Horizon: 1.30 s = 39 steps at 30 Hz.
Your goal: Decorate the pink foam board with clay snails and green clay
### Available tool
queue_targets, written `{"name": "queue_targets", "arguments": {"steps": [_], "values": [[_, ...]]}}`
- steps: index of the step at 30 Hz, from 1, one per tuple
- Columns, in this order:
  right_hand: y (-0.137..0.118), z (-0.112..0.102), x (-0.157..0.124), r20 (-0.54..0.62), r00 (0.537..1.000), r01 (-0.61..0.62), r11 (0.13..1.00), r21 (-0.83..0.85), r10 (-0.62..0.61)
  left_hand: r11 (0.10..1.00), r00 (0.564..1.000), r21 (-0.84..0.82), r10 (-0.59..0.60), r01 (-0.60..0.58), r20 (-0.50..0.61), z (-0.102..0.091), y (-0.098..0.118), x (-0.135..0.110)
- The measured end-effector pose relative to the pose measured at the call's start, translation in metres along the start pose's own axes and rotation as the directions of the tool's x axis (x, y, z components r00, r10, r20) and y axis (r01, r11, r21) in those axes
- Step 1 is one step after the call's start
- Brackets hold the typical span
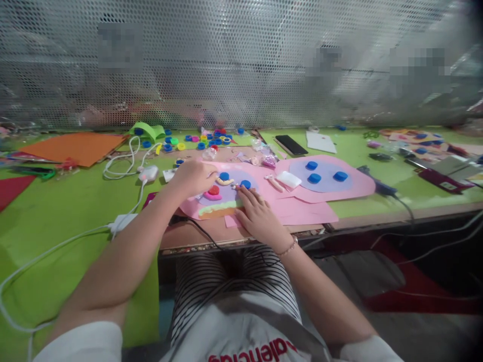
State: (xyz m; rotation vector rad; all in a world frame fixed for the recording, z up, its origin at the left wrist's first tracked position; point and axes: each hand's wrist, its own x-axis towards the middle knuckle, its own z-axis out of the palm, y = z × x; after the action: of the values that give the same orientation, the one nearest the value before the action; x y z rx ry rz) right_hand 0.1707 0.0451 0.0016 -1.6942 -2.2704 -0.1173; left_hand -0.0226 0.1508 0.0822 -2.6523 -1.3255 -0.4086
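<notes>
A pink paper cutout (188,206) with a lilac inner shape lies before me. On it are blue bottle caps (224,176), a red cap (214,190) in a pink clay curve, a cream clay strip (226,182), and a pale green and orange clay band (217,209) along the lower edge. My left hand (194,177) is at the cutout's upper left, fingers curled together beside a blue cap; whatever they hold is hidden. My right hand (258,213) lies on the right side, fingers stretched out, fingertips against the clay below another blue cap (245,184).
A second pink cutout (362,185) with three blue caps lies to the right. Behind are loose caps (181,147), a black phone (291,145) and a white card (320,142). White cables (130,156) and orange paper (75,147) are left; a glue gun (377,182) is right.
</notes>
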Motion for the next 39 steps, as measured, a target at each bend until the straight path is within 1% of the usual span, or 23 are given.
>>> {"name": "queue_targets", "arguments": {"steps": [3,8,15,22,27,32,35,39], "values": [[-0.001,-0.001,0.000,0.000,1.000,0.007,1.000,-0.011,-0.007,1.000,1.000,0.017,0.014,-0.013,-0.011,0.001,-0.001,0.000],[0.000,0.001,0.000,-0.018,1.000,0.012,1.000,-0.008,-0.012,1.000,1.000,0.009,-0.019,0.019,0.001,0.001,-0.001,-0.001],[0.000,0.000,0.000,-0.037,0.999,0.016,1.000,0.012,-0.015,1.000,1.000,-0.003,0.000,0.000,-0.006,0.004,-0.003,0.001],[0.000,-0.002,0.000,-0.062,0.998,0.031,0.998,0.054,-0.028,0.983,0.999,-0.184,-0.015,0.022,0.037,0.005,-0.002,0.000],[-0.001,-0.004,-0.002,-0.090,0.995,0.054,0.996,0.076,-0.047,0.952,0.994,-0.299,0.086,-0.061,0.073,0.007,-0.001,0.000],[0.000,-0.003,-0.003,-0.111,0.992,0.074,0.994,0.085,-0.064,0.880,0.977,-0.463,0.177,-0.104,0.117,0.005,0.005,0.000],[0.000,-0.004,-0.004,-0.123,0.990,0.080,0.993,0.091,-0.069,0.850,0.979,-0.520,0.170,-0.086,0.116,0.003,0.009,0.000],[-0.002,-0.004,-0.004,-0.111,0.992,0.074,0.993,0.093,-0.064,0.844,0.984,-0.532,0.144,-0.067,0.105,0.003,0.010,0.000]]}}
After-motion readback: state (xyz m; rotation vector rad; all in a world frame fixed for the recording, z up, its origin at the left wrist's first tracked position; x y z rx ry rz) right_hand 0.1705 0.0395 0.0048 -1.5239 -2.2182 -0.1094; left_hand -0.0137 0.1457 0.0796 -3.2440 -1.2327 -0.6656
